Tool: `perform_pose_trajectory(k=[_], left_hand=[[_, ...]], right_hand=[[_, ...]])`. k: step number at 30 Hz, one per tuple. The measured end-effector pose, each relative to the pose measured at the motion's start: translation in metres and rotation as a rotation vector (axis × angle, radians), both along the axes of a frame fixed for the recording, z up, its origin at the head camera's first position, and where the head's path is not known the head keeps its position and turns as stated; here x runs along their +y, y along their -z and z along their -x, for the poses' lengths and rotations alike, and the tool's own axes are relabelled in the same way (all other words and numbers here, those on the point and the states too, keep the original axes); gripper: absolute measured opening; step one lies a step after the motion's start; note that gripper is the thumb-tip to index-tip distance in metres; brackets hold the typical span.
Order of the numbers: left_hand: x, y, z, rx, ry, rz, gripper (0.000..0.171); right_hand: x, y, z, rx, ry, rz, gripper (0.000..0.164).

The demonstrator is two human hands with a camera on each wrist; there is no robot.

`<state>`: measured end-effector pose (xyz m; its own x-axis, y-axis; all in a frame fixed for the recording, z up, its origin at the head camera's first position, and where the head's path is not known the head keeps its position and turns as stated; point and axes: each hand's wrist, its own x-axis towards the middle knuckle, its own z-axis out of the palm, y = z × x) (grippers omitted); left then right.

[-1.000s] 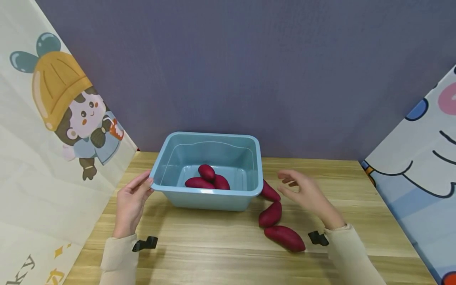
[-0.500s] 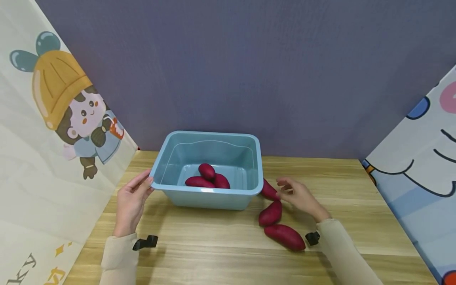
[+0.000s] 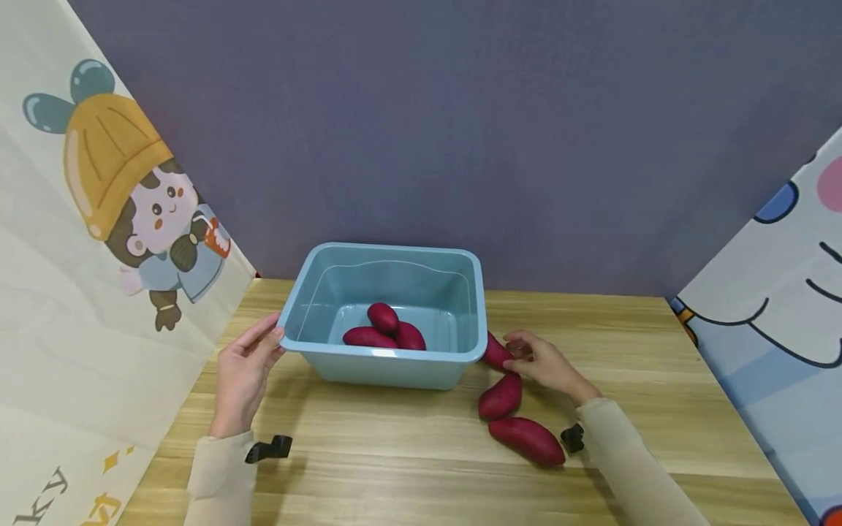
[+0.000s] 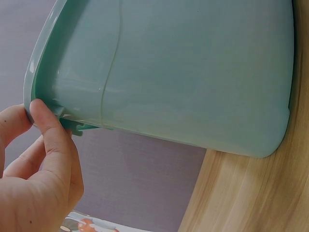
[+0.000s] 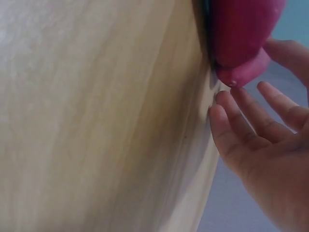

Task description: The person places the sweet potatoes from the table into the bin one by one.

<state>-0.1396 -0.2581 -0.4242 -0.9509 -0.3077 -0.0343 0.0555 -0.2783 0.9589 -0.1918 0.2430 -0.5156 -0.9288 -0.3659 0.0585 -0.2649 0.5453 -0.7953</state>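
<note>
My left hand pinches the left front corner of a light blue plastic tub; in the left wrist view the thumb and fingers lie on either side of its rim. Inside sit dark red sweet potatoes in a small heap. To the right, my right hand is spread around the end of a sweet potato lying beside the tub wall, partly hidden by it. The right wrist view has the thumb at this sweet potato and the other fingers loosely bent near its tip.
Two more sweet potatoes, a middle one and a nearer one, lie in front of the right hand on the wooden table. A grey-purple wall stands behind the tub, with printed cloth at both sides.
My right hand has moved left and down to the sweet potato beside the tub. The left hand stays on the rim, and the tub and sweet potatoes have not moved.
</note>
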Motion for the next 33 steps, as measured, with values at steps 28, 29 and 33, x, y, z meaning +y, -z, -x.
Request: perform_pose_trajectory(k=[28, 29, 33], left_hand=[[0.0, 0.001, -0.001, -0.008, -0.002, 0.023, 0.051], [0.0, 0.001, -0.001, -0.007, -0.001, 0.023, 0.051], [0.0, 0.001, 0.0, -0.001, 0.005, 0.028, 0.051]], right_hand=[[0.0, 0.01, 0.005, -0.027, 0.004, 0.033, 0.045], [-0.001, 0.01, 0.005, -0.027, 0.011, 0.026, 0.045], [-0.001, 0.009, 0.006, -0.017, 0.018, 0.022, 0.043]])
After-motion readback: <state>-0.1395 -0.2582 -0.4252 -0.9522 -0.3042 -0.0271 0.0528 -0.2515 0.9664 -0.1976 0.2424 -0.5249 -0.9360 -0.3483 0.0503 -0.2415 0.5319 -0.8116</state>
